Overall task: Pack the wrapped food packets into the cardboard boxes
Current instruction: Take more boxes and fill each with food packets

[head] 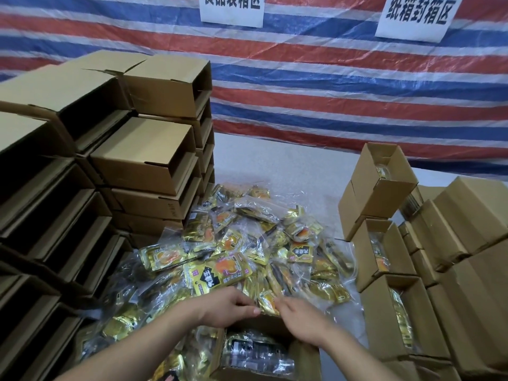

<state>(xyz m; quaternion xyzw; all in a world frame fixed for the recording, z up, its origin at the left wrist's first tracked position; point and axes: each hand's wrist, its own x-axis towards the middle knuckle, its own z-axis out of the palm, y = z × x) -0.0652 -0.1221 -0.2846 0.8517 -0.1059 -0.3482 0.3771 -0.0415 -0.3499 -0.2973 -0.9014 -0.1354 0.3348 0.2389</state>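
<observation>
My left hand (pixel 229 306) and right hand (pixel 303 317) meet fingertip to fingertip on one gold foil packet in clear wrap (pixel 268 302), pinching its near edge together; whether either grip is firm I cannot tell. The open brown cardboard box (pixel 308 356) sits just under both wrists, part filled with dark wrapped packets. The loose heap of gold packets (pixel 247 243) spreads beyond my fingers. Risks, as I judge them: slick wrap slipping from a shallow pinch, neighbouring packets dragging along, the packet catching the box's far rim. Empty stacked cartons (pixel 145 160) stand beyond my left hand, filled ones (pixel 384 188) beyond my right.
</observation>
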